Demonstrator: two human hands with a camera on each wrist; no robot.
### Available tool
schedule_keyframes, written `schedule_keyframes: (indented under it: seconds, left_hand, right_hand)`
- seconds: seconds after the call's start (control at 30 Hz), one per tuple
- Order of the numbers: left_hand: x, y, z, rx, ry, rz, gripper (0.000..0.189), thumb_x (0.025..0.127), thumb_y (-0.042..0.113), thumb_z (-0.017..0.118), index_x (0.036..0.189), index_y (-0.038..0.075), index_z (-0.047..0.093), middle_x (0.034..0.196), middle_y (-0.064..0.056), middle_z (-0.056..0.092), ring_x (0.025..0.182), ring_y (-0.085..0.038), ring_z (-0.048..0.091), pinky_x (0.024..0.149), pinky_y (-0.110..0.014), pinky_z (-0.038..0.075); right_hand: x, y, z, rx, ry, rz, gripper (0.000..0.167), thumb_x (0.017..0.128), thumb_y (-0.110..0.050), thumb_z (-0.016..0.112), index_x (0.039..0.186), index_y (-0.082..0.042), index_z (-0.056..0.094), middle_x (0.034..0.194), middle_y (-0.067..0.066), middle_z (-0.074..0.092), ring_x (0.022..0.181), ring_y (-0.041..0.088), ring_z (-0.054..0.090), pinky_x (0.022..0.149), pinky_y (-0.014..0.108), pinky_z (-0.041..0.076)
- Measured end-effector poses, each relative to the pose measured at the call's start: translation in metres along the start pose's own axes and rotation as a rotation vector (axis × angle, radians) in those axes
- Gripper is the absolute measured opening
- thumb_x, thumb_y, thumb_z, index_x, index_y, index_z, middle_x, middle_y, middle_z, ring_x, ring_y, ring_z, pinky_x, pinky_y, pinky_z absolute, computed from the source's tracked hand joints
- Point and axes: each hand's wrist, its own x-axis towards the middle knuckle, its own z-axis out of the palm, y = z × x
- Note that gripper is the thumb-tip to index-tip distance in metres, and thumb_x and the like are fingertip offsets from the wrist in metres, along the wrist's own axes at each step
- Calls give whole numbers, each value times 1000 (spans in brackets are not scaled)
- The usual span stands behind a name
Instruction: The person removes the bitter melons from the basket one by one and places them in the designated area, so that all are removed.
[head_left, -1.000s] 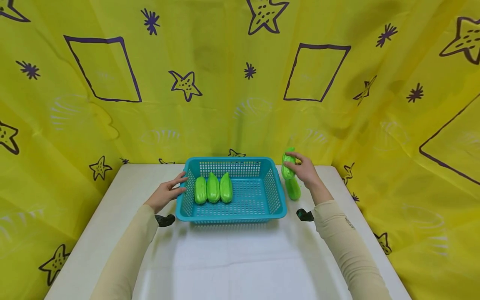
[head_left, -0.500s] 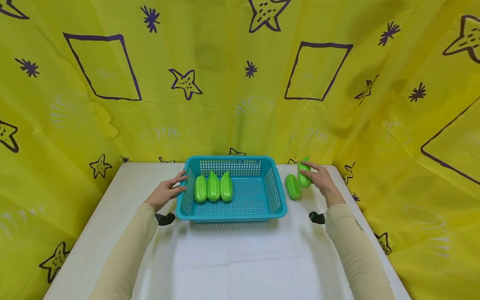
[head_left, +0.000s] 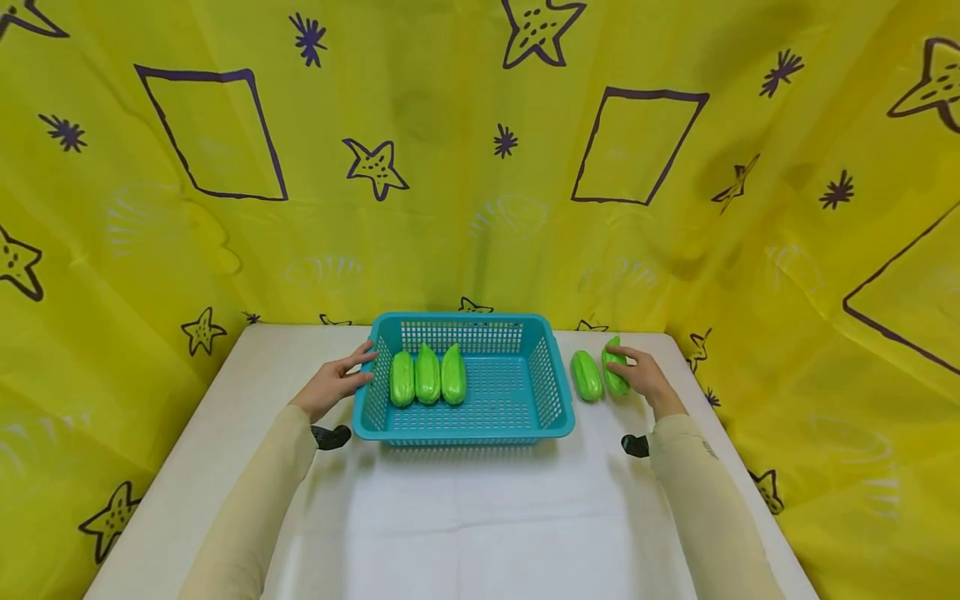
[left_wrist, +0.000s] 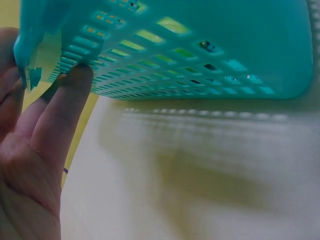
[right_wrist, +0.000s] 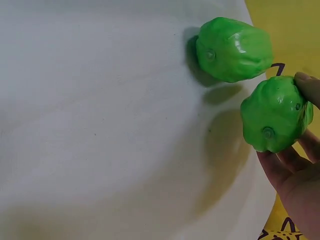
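Observation:
My right hand (head_left: 643, 375) grips a shiny, lumpy green bitter melon (head_left: 615, 367) between thumb and fingers. In the right wrist view the held bitter melon (right_wrist: 274, 117) shows its blunt end, its shadow falling on the table beside it. Another bitter melon (head_left: 587, 376) lies just left of it on the table. My left hand (head_left: 335, 385) holds the left rim of the blue-green plastic basket (head_left: 465, 436); in the left wrist view a digit presses the outer wall (left_wrist: 150, 75) below the rim. Three bitter melons (head_left: 427, 375) lie side by side in the basket's left half.
The basket stands near the back of the white table (head_left: 465, 517). A yellow patterned curtain (head_left: 465, 233) hangs behind and along both sides. Dark devices (head_left: 635, 446) sit at both wrists.
My right hand has carried the bitter melon rightward from above the other one, then lowered it to the right of it. The left hand and basket have stayed in place.

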Motion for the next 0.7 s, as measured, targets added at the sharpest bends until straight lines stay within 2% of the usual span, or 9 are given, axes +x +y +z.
schedule_keyframes:
  seconds: [0.4,0.53,0.7]
  left_hand:
    - [3,-2,0,-7,-3,-1,55,101,12,54,151,-1,34,164,-1,11,145,-41,18,110,-57,32]
    - [7,-11,-2,3,2,7,55,102,14,55,151,2,35,163,4,11,146,-38,16,111,-55,33]
    - [10,-18,-6,7,-3,4,56,101,18,56,152,5,35,163,5,11,147,-39,15,110,-55,34]
  right_hand:
    - [3,12,7,-52,-43,48,52,103,-22,53,149,-5,40,157,27,19,143,49,13,114,65,16]
    - [5,13,8,-62,-46,32,51,102,-20,53,149,-3,40,156,29,20,143,49,12,114,65,15]
    - [6,15,11,-73,-55,50,52,103,-21,52,150,-4,38,156,29,18,143,50,12,114,65,15]
